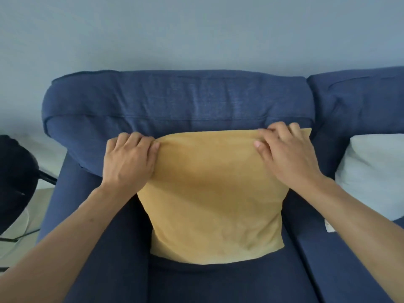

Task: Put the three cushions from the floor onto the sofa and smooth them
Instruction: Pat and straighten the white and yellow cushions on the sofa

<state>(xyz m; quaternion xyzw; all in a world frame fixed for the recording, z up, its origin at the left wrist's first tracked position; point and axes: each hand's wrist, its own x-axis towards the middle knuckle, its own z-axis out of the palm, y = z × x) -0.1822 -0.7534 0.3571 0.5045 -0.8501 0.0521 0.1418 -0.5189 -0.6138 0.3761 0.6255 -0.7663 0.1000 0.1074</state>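
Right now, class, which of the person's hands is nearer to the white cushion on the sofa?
Right. The right hand grips the yellow cushion's top corner on the side beside the white cushion; the left hand grips the opposite top corner, farther away.

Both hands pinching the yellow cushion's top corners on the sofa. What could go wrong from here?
1. The yellow cushion leans against the backrest, held at its top corners by the left hand and right hand. If released while poorly propped, it may slump forward onto the seat.
2. Pinching bunches the fabric at the top edge; creases may remain unless smoothed.
3. The white cushion sits close on the right; tugging sideways might crowd it.
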